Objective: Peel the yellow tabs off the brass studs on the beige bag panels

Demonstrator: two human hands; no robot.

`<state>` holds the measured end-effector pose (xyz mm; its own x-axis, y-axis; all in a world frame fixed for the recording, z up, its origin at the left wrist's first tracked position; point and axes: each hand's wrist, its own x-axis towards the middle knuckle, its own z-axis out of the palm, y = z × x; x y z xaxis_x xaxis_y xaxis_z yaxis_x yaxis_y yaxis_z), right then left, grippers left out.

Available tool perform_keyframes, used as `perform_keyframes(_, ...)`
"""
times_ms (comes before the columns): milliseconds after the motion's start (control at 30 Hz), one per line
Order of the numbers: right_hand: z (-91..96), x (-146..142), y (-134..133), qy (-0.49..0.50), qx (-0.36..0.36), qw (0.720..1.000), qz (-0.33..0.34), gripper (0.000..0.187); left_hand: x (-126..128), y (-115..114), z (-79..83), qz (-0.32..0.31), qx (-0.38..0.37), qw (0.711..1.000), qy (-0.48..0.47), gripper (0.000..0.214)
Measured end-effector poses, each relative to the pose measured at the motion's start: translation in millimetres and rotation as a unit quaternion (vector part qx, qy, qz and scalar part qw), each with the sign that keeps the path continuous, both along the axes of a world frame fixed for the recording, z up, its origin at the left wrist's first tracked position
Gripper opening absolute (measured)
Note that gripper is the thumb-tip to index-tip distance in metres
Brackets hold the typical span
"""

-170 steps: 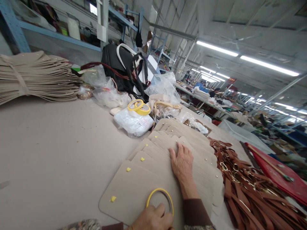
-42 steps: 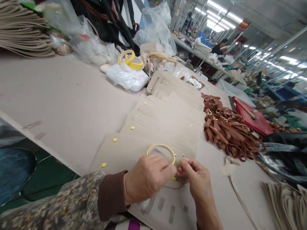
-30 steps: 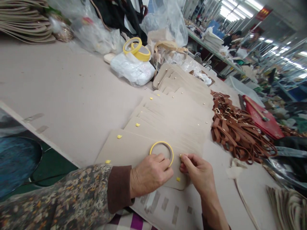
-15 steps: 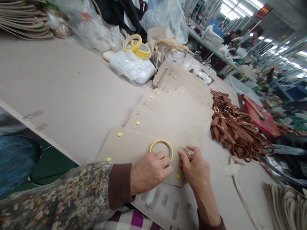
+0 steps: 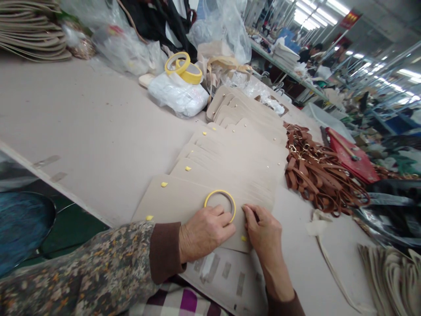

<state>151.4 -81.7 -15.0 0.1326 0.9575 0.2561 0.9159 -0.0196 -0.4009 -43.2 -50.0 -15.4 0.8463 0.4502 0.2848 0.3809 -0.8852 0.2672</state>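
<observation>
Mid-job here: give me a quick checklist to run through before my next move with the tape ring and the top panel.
1. Left hand grips the yellow tape ring resting on the top panel: ok.
2. Right hand has its fingertips on the panel beside the ring: ok.
3. Yellow tab sits by the panel's near right corner: ok.
4. Anything pinched in the right hand: cannot tell.
5. Brown straps lie apart from the top panel: ok.
</observation>
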Motion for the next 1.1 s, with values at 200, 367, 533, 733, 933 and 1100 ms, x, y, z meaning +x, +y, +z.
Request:
perform_keyframes(200, 4.8, -0.1, 4.8, 0.091, -0.061, 0.992, -0.068, 0.035, 0.5, 0.9, -3.3, 0.001, 0.01, 1.0, -0.002, 0.009)
perform_keyframes(367, 7.4, 12.0, -2.2, 0.286, -0.124, 0.944, -0.11, 0.044, -0.7, 2.8, -3.6, 0.0, 0.027, 1.0, 0.001, 0.01)
perform_keyframes(533, 11.3, 29.5, -10.3, 0.136, -0.038, 0.988, 0.057, 0.028, -3.2, 5.1, -1.6, -0.008, 0.033, 0.999, 0.005, 0.011)
perform_keyframes(733, 14.4, 28.4, 11.4, -0.064, -0.071, 0.984, 0.152, 0.027, -2.9, 6.7, -3.4, -0.01, 0.03, 0.999, 0.005, 0.011)
perform_keyframes(933, 24.4, 21.9, 13.8, 0.014, -0.077, 0.994, 0.072, 0.026, -3.7, 8.8, -3.5, -0.009, 0.013, 1.0, 0.01, 0.012)
perform_keyframes(1100, 26.8, 14.4, -29.2, 0.083, -0.144, 0.982, -0.086, 0.037, -4.5, 8.2, -3.2, -0.01, 0.005, 1.0, 0.009, 0.008)
